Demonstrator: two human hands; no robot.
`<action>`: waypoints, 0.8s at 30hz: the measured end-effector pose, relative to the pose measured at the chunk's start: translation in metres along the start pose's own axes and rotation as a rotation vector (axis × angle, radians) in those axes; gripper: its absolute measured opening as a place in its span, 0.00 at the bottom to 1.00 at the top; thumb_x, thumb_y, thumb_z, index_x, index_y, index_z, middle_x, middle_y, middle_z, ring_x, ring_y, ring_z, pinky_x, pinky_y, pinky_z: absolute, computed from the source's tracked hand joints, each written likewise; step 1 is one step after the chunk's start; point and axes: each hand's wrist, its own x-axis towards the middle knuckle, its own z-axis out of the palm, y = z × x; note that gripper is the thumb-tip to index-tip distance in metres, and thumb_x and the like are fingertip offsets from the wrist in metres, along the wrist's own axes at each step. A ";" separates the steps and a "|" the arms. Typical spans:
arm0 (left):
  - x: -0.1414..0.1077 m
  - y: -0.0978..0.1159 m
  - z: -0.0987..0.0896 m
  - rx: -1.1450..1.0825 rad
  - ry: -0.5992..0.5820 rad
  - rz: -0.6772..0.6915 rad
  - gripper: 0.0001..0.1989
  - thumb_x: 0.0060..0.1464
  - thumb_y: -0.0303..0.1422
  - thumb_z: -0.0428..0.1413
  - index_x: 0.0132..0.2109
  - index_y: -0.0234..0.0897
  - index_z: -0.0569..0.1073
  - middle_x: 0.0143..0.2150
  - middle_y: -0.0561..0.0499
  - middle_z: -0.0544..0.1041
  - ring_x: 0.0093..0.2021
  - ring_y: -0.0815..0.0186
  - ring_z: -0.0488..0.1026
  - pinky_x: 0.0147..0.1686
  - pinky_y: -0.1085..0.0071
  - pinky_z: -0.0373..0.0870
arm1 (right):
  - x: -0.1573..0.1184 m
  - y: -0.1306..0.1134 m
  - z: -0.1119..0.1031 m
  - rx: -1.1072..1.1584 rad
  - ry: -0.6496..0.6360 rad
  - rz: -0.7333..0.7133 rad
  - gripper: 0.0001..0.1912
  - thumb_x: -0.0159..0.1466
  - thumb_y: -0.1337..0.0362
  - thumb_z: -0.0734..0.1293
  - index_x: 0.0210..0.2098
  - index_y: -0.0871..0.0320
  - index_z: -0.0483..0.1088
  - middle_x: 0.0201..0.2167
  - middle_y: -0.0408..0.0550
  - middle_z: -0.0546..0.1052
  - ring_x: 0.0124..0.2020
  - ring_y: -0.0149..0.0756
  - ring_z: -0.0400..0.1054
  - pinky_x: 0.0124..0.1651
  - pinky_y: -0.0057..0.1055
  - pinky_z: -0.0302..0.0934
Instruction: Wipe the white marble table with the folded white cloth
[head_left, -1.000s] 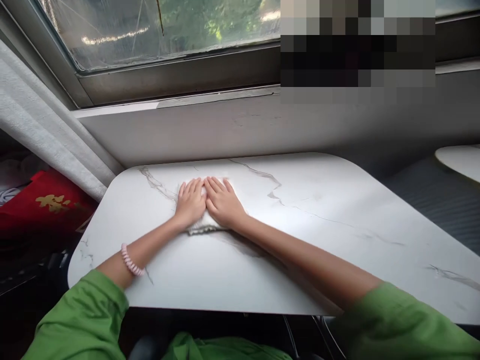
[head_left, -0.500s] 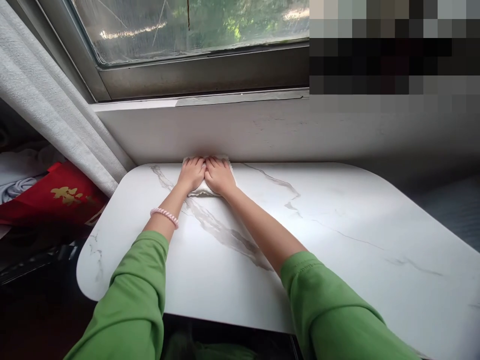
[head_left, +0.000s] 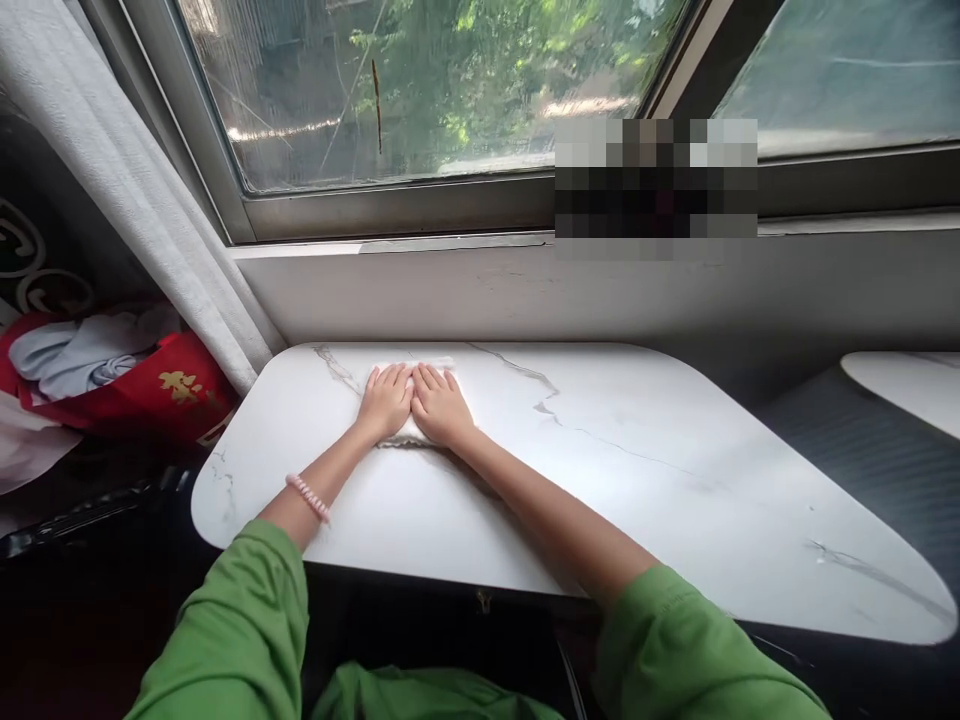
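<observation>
Both my palms press down on a folded white cloth (head_left: 409, 434) lying on a white marble-patterned table (head_left: 660, 410). My left hand (head_left: 385, 402) rests on its left part, fingers stretched forward and flat. Beside it, my right hand (head_left: 442, 406) lies flat on the right part, and the two hands touch or nearly touch at the forefingers. Most of the cloth is covered; its frayed near edge and a strip of the far edge show. A pink beaded bracelet (head_left: 308, 498) circles my left wrist.
Behind the table a wall rises to a metal-framed window (head_left: 405, 210), with a blurred patch over part of it. A pale curtain (head_left: 142, 190) hangs at left, near a red bag (head_left: 187, 385) of clothes. Another white tabletop (head_left: 911, 385) stands at far right.
My hands have drawn the cloth back from the table's wall-side edge toward me. The view has tilted up, showing more of the window and the second tabletop.
</observation>
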 end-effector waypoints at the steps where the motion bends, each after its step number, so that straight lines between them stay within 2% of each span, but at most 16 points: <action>1: -0.015 0.005 -0.002 0.008 0.006 0.010 0.22 0.65 0.31 0.38 0.62 0.33 0.61 0.65 0.45 0.61 0.66 0.62 0.54 0.67 0.57 0.43 | -0.015 -0.005 -0.002 -0.003 0.004 -0.011 0.30 0.67 0.65 0.48 0.65 0.73 0.51 0.67 0.58 0.54 0.68 0.43 0.45 0.67 0.44 0.37; 7: -0.118 0.036 -0.015 0.062 0.073 0.061 0.23 0.65 0.31 0.36 0.64 0.31 0.59 0.66 0.43 0.60 0.67 0.59 0.54 0.66 0.54 0.47 | -0.108 -0.035 -0.013 0.016 0.045 -0.143 0.29 0.68 0.64 0.49 0.65 0.71 0.52 0.66 0.57 0.54 0.68 0.44 0.43 0.68 0.46 0.37; 9: -0.140 0.043 -0.020 0.076 0.090 0.069 0.23 0.65 0.30 0.36 0.63 0.30 0.59 0.66 0.43 0.60 0.67 0.59 0.53 0.66 0.53 0.47 | -0.128 -0.042 -0.015 0.022 0.059 -0.183 0.29 0.68 0.64 0.50 0.65 0.71 0.52 0.67 0.57 0.53 0.68 0.44 0.42 0.68 0.47 0.37; 11: -0.152 0.048 -0.024 0.080 0.100 0.059 0.23 0.65 0.30 0.37 0.63 0.30 0.60 0.66 0.43 0.61 0.67 0.58 0.53 0.66 0.53 0.48 | -0.138 -0.046 -0.016 0.025 0.057 -0.203 0.29 0.68 0.63 0.50 0.65 0.71 0.52 0.67 0.57 0.52 0.68 0.45 0.41 0.68 0.48 0.38; 18: -0.152 0.046 -0.024 0.061 0.114 0.054 0.24 0.64 0.29 0.37 0.64 0.29 0.60 0.66 0.43 0.61 0.66 0.59 0.54 0.66 0.53 0.49 | -0.132 -0.046 -0.017 0.018 0.047 -0.238 0.29 0.67 0.63 0.52 0.65 0.71 0.51 0.66 0.59 0.53 0.68 0.48 0.43 0.67 0.51 0.39; 21: -0.142 0.033 -0.022 0.068 0.103 0.049 0.24 0.64 0.29 0.37 0.63 0.28 0.60 0.65 0.43 0.62 0.66 0.58 0.55 0.65 0.52 0.49 | -0.118 -0.049 -0.013 0.024 0.038 -0.249 0.29 0.67 0.64 0.51 0.65 0.71 0.52 0.66 0.59 0.53 0.68 0.49 0.43 0.67 0.51 0.39; 24: -0.119 0.009 -0.022 0.077 0.073 0.047 0.24 0.63 0.29 0.37 0.63 0.28 0.60 0.65 0.42 0.62 0.65 0.58 0.56 0.65 0.52 0.49 | -0.089 -0.055 -0.009 0.032 0.024 -0.205 0.30 0.67 0.64 0.50 0.65 0.72 0.53 0.66 0.60 0.55 0.68 0.48 0.44 0.67 0.50 0.38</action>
